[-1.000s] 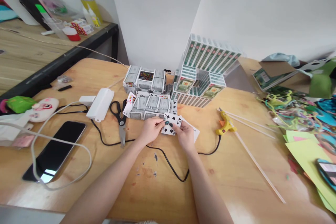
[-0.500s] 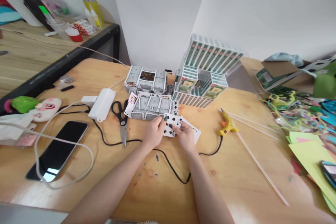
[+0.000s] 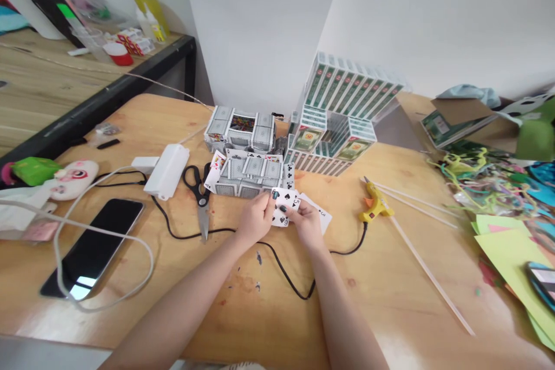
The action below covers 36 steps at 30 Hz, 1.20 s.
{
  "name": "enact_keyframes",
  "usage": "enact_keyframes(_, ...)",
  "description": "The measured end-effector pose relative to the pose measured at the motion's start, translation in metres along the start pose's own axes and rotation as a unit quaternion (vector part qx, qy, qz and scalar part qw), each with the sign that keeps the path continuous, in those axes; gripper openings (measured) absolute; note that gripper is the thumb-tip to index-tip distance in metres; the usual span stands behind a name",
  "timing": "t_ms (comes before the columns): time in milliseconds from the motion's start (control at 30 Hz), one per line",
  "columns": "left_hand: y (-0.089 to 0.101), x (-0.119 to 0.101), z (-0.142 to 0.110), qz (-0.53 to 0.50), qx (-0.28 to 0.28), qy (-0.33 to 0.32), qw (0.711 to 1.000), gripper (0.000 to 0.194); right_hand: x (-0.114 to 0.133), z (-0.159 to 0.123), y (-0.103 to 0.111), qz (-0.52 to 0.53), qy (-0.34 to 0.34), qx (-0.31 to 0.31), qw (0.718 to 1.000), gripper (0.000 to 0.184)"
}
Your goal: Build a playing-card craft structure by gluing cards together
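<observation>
Playing cards face up, a six and a five of spades showing, are pinched between my two hands. My left hand grips their left side with the thumb on top. My right hand closes on the right side. Another card lies on the table beneath my right hand. Just behind my hands is a box-like structure of playing cards, mostly grey backs outward. A second card structure with an opening in its top stands behind it.
Stacked green-and-white card boxes rise behind at right. Scissors lie left of my hands, near a white adapter and a phone. At right is a yellow glue gun, its black cord passing under my arms.
The cards are still in both hands, and my fingers have shifted only slightly on them. The view has moved a little.
</observation>
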State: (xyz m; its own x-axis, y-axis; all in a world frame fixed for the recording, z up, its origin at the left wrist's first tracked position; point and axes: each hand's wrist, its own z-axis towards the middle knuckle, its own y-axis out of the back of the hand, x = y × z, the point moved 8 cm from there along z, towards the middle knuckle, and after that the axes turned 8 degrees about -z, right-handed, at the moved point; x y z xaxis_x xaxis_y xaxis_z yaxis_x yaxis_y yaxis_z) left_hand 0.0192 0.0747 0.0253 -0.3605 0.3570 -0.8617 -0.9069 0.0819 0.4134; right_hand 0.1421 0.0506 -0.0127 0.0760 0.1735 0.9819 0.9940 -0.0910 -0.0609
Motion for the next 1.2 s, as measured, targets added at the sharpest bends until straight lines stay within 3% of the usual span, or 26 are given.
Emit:
enact_keyframes(200, 0.000, 0.009, 0.003, -0.087, 0.007, 0.060, 0.994, 0.041, 0.000, 0.000, 0.000, 0.033, 0.007, -0.013, 0.999, 0.022)
enact_keyframes(533, -0.006, 0.008, -0.002, -0.017, 0.062, 0.042, 0.997, 0.039, 0.009, 0.000, 0.018, -0.004, 0.023, -0.103, 0.994, 0.024)
enact_keyframes(800, -0.012, 0.015, -0.002, -0.069, 0.081, 0.078, 0.991, 0.038, 0.007, 0.001, 0.016, 0.002, 0.020, -0.096, 0.995, 0.024)
enact_keyframes(1033, -0.012, 0.008, -0.003, -0.087, 0.086, 0.061, 0.991, 0.041, 0.006, 0.001, 0.015, 0.026, 0.014, -0.087, 0.996, 0.023)
enact_keyframes(1200, -0.014, 0.007, -0.006, -0.153, 0.110, 0.107, 0.976, 0.045, 0.001, 0.002, 0.014, 0.041, -0.013, -0.040, 0.998, 0.029)
